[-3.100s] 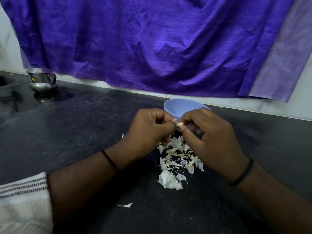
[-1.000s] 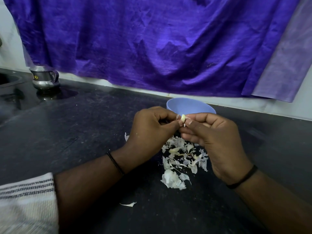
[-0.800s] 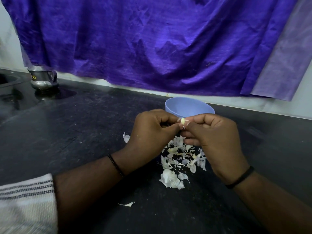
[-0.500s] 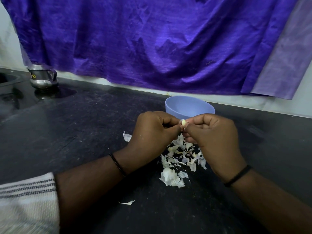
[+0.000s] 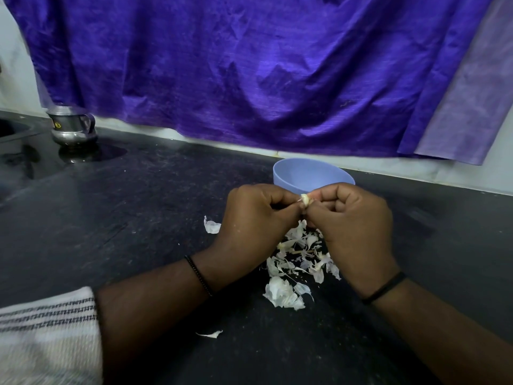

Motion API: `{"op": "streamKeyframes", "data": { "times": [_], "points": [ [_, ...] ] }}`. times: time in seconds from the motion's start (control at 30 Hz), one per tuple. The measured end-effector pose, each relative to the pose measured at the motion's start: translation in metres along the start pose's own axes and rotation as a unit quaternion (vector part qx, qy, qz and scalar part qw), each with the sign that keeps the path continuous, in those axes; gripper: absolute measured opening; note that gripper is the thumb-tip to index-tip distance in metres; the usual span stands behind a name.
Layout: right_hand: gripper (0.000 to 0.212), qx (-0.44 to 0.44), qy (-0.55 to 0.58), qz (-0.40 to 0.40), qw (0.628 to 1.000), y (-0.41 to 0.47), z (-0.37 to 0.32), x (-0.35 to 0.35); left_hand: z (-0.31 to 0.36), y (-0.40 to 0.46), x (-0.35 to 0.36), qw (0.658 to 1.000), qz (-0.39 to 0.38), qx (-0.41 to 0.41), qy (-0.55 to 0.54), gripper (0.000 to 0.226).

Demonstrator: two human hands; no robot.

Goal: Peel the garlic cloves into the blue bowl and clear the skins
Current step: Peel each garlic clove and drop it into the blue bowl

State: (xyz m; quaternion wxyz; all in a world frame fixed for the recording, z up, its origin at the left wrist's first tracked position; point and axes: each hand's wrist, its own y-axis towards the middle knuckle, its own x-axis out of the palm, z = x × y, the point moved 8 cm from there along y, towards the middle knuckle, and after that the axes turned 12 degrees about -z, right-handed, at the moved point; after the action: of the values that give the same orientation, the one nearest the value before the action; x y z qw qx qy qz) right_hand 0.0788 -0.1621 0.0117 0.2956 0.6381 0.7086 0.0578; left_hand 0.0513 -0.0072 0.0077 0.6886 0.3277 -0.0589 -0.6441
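Observation:
A small pale garlic clove (image 5: 305, 199) is pinched between the fingertips of my left hand (image 5: 255, 215) and my right hand (image 5: 355, 229), just in front of the blue bowl (image 5: 311, 173). Both hands have curled fingers and meet above a heap of white garlic skins (image 5: 297, 259) on the black counter (image 5: 138, 218). The bowl stands upright behind the hands; its contents are hidden from this angle.
A loose skin (image 5: 211, 225) lies left of my left hand and another skin (image 5: 209, 334) lies nearer me. A steel jug (image 5: 71, 126) stands at the far left beside a sink edge (image 5: 14, 132). A purple cloth (image 5: 249, 73) hangs on the wall behind.
Both hands have stayed together on the clove, working it slightly; the view has shifted a little. The skin heap and bowl have not moved.

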Motion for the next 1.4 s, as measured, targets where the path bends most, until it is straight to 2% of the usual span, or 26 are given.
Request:
{"op": "streamKeyframes", "data": {
  "times": [0.33, 0.63, 0.8, 1.07, 1.4],
  "points": [
    [0.014, -0.022, -0.006, 0.008, 1.000, 0.000, -0.004, -0.001, -0.001, 0.001, 0.002, 1.000, -0.008, -0.004, -0.009, 0.007],
    [0.007, -0.019, 0.032, -0.015, 0.999, -0.001, -0.007, 0.001, -0.009, 0.006, 0.005, 0.991, -0.048, -0.041, -0.119, 0.008],
    [0.009, -0.018, 0.018, -0.010, 1.000, 0.001, -0.004, 0.000, -0.013, 0.008, 0.009, 0.981, -0.063, -0.059, -0.175, 0.009],
    [0.011, -0.072, -0.048, -0.013, 0.996, -0.002, -0.015, 0.002, -0.019, 0.008, 0.009, 0.969, -0.061, -0.094, -0.220, 0.015],
    [0.011, -0.071, -0.060, 0.002, 0.996, -0.002, -0.016, -0.001, -0.021, 0.009, 0.013, 0.965, -0.072, -0.107, -0.228, 0.013]
  ]
}}
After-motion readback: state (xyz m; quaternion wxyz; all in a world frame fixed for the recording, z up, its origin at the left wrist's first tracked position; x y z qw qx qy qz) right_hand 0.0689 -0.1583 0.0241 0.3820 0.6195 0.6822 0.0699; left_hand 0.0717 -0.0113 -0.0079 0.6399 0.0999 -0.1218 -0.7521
